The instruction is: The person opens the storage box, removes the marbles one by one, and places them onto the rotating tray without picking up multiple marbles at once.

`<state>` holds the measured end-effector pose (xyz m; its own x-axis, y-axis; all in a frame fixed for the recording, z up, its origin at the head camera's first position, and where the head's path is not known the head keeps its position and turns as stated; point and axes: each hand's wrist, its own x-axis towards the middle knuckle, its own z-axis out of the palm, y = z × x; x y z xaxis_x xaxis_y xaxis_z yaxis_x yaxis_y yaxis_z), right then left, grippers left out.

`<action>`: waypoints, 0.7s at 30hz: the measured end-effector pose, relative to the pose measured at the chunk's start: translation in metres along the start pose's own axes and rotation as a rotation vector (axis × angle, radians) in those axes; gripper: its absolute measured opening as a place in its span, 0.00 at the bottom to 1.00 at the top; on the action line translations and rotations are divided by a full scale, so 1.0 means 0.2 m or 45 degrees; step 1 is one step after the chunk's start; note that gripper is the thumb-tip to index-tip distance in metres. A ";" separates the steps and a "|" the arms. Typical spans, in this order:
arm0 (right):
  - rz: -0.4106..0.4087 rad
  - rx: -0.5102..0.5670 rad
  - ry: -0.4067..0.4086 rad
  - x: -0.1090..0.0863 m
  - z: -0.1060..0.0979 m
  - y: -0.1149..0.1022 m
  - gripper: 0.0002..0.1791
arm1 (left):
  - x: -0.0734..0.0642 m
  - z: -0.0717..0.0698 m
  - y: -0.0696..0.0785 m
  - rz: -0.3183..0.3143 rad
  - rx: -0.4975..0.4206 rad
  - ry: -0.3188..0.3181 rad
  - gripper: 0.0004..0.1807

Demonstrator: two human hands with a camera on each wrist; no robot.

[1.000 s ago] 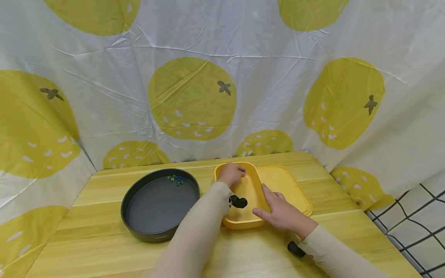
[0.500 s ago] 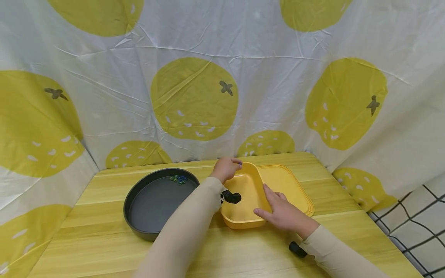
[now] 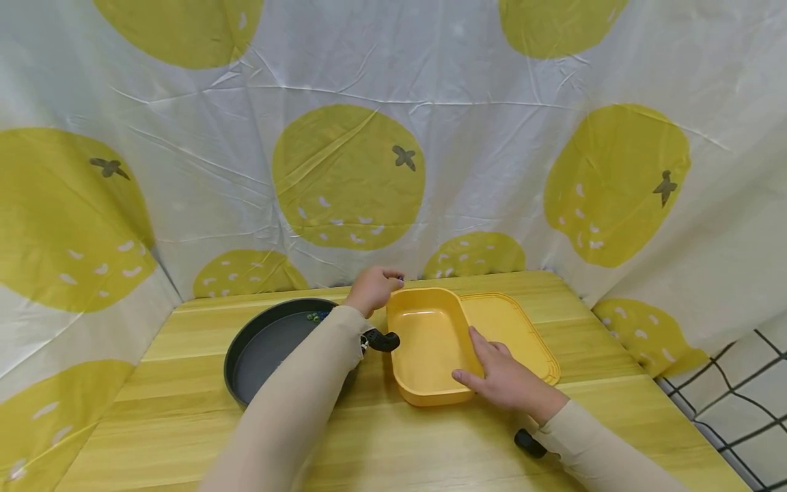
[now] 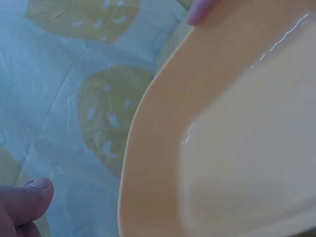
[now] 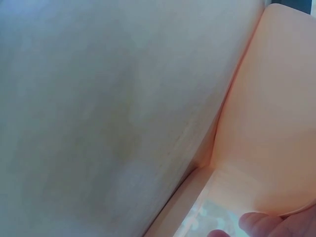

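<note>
In the head view my left hand [image 3: 371, 290] is above the table between the dark pan and the yellow box, pinching a tiny purple piece [image 3: 401, 277] at its fingertips. The left wrist view shows this thumb [image 4: 37, 200] at the lower left, outside the box. My right hand [image 3: 507, 376] holds the yellow plastic box [image 3: 424, 395] by its right wall, thumb over the rim and fingers along the outside. The inside of the box looks bare. Several small green and blue bead-like pieces [image 3: 316, 316] lie in the round dark pan [image 3: 261, 362], partly hidden by my left sleeve.
A flat yellow lid [image 3: 513, 328] lies right of the box, partly behind it. The wooden table [image 3: 418, 444] meets a lemon-print cloth [image 3: 350, 178] at the back and sides. A black wire grid [image 3: 738, 403] stands at the far right.
My left hand has lifted out of the yellow box with the tiny purple piece and moved left past the rim toward the pan. The right hand has stayed on the box.
</note>
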<state>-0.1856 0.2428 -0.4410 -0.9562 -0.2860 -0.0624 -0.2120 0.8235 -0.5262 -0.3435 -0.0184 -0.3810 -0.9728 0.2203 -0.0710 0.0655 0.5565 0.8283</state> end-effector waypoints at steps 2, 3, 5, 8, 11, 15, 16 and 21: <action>-0.004 -0.008 0.000 0.00 0.00 0.00 0.60 | -0.01 -0.04 -0.01 0.006 -0.002 0.008 0.16; -0.002 -0.006 -0.001 0.00 0.00 0.00 0.60 | -0.02 -0.06 -0.02 0.004 -0.011 0.009 0.16; 0.003 -0.004 -0.003 0.00 0.00 0.00 0.60 | -0.02 -0.10 -0.04 0.006 -0.026 0.011 0.17; -0.004 0.000 -0.005 0.00 0.00 -0.01 0.60 | -0.04 -0.15 -0.06 0.018 -0.012 0.025 0.17; -0.002 0.006 -0.005 0.00 0.00 -0.01 0.59 | -0.07 -0.19 -0.08 0.009 0.011 0.031 0.17; -0.006 0.002 -0.006 -0.01 0.00 -0.01 0.59 | -0.09 -0.25 -0.12 -0.025 0.002 0.014 0.18; -0.007 -0.002 -0.005 -0.01 0.00 -0.01 0.60 | -0.10 -0.27 -0.13 -0.035 -0.004 0.014 0.18; -0.008 -0.002 -0.005 0.00 0.00 0.00 0.60 | -0.15 -0.35 -0.19 -0.045 -0.012 0.036 0.18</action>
<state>-0.1850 0.2429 -0.4407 -0.9541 -0.2929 -0.0622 -0.2183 0.8225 -0.5253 -0.3318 -0.1021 -0.3721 -0.9805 0.1776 -0.0846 0.0290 0.5562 0.8305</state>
